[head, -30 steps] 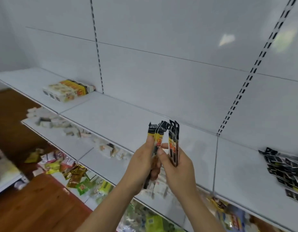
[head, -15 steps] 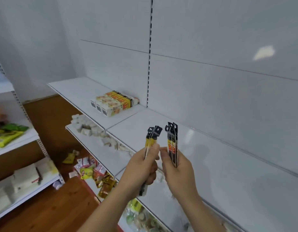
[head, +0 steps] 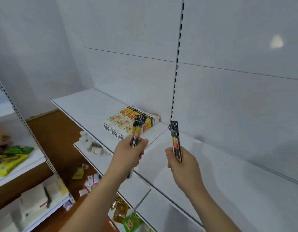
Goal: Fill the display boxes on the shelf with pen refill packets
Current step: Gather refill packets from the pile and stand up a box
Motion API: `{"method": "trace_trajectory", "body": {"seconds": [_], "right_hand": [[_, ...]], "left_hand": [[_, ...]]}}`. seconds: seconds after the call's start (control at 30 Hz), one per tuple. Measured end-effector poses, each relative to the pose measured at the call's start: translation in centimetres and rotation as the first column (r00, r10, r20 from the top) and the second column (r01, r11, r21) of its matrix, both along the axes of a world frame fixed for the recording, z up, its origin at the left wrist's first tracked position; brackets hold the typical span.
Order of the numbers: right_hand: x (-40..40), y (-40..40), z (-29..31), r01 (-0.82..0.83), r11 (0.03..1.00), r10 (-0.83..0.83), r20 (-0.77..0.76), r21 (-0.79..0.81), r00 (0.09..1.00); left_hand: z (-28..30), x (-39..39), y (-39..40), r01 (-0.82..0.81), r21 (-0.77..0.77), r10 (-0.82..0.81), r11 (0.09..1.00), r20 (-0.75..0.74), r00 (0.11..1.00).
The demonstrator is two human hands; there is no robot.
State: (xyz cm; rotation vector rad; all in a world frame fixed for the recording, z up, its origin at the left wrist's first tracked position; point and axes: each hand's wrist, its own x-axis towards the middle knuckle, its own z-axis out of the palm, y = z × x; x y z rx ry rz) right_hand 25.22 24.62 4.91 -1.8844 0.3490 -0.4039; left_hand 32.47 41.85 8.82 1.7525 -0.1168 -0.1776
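The left hand (head: 128,152) is curled round a small bunch of pen refill packets (head: 137,131), gripping them near their middle so that the black hanger tops stand up above the fist and the lower ends poke out beneath it. The right hand (head: 181,162) grips a second bunch of refill packets (head: 176,141) in the same upright way, thumb and fingers closed round the lower half, the black tops rising in front of the slotted upright (head: 176,64) of the back panel. The two hands are held apart, side by side, above the front part of the white top shelf (head: 88,106). On that shelf, beyond the left hand and close to the back panel, a row of yellow and white display boxes (head: 126,123) lies side by side, touching one another; the packets in the left hand overlap them in the view, but I cannot tell whether they touch. On the shelf below (head: 111,163) lies a scatter of small white packets (head: 93,146). Further down are green and yellow snack bags (head: 126,218), and a separate rack on the left (head: 27,164) carries more green and yellow bags (head: 9,158).
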Motion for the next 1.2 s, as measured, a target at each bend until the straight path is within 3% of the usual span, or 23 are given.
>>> {"method": "trace_trajectory", "body": {"seconds": [0.23,0.47,0.7,0.93,1.03,1.2], "right_hand": [[5.7,3.5,0.2,0.213,0.973,-0.219,-0.068,-0.091,0.973],[7.3,7.2,-0.1,0.354,0.924,-0.370,-0.108,-0.144,0.923],[7.3,7.1,-0.1,0.446,0.886,-0.460,-0.108,-0.128,0.881],[7.2,7.3,-1.1,0.456,0.883,-0.468,-0.132,-0.111,0.874],[7.2,6.8,-1.2,0.462,0.882,-0.471,-0.125,-0.091,0.873],[7.7,5.4,-1.7,0.471,0.882,-0.467,-0.128,0.006,0.875]], "left_hand": [[0.3,11.1,2.7,0.035,0.388,-0.130,0.921,0.221,0.967],[-1.9,16.5,1.5,0.047,0.720,-0.393,0.693,0.322,0.861],[-2.1,17.6,0.7,0.044,0.814,-0.484,0.579,0.300,0.822],[-1.3,18.1,-0.5,0.149,0.880,-0.603,0.451,0.177,0.778],[-1.3,18.3,-0.7,0.170,0.876,-0.606,0.452,0.161,0.779],[-0.9,18.3,-1.1,0.341,0.809,-0.609,0.478,0.026,0.793]]}}
